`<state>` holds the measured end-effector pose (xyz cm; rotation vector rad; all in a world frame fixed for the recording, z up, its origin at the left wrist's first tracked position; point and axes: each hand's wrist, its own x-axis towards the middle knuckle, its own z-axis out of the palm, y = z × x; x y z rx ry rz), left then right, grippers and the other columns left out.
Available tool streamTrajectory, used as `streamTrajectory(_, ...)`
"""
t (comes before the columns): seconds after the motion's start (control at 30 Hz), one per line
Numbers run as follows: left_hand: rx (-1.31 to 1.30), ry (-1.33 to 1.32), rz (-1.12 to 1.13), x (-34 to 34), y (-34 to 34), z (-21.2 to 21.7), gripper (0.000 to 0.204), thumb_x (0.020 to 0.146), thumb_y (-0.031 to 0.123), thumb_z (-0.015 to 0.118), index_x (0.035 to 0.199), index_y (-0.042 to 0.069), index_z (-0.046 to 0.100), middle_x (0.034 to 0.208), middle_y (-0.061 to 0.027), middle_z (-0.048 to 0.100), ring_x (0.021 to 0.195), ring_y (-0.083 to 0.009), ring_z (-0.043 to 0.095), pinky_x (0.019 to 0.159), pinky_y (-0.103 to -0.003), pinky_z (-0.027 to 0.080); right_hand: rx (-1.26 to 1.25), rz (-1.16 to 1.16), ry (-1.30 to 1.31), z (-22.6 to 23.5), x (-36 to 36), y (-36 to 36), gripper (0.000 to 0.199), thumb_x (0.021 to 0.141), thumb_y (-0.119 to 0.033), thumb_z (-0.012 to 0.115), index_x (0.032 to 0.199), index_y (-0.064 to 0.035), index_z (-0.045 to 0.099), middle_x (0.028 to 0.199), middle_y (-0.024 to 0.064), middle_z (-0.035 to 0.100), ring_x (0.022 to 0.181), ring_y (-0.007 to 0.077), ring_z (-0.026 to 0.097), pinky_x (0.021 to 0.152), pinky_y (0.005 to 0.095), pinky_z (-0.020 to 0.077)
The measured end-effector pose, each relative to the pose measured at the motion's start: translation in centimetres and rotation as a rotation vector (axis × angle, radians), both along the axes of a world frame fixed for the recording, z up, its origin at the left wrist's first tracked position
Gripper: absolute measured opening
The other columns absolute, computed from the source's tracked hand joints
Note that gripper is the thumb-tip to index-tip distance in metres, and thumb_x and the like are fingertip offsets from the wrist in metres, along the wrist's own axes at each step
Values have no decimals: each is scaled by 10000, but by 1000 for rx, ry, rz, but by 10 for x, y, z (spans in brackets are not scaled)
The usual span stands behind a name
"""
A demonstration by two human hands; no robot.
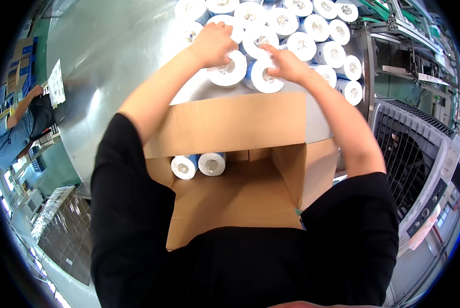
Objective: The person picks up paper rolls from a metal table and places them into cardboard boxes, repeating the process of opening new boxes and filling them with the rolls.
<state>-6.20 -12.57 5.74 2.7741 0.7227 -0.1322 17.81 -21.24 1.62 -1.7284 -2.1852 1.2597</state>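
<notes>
Many wrapped white paper rolls with blue sides stand close together on a metal table (pixel 101 56). My left hand (pixel 210 43) is closed over a front roll (pixel 227 75), its fingertips near the core. To its right, my right hand (pixel 287 62) grips another front roll (pixel 260 82), the thumb at the core and the index finger reaching toward the roll behind. An open cardboard box (pixel 235 200) sits between my arms and my body. Inside, at its far left, two similar rolls, a left one (pixel 183 167) and a right one (pixel 211 164), stand side by side.
The box's far flap (pixel 235 120) stands up between the box and the table rolls. A grey air cooler (pixel 409 159) stands at right, below a metal frame (pixel 368 66). Another person (pixel 14 133) is at far left by a white sheet (pixel 56 84).
</notes>
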Motion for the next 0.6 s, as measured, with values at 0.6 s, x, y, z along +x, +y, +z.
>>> streamTrajectory(0.6, 320, -417, 198, -39, -116, 268, 368, 535, 160, 754, 895, 164, 678, 913, -59, 501, 845, -229, 501, 727, -356, 371, 568, 191, -262, 326, -11, -75, 634, 667, -13, 660, 1266, -128, 485, 710, 136, 585, 635, 282, 606, 583, 355, 494)
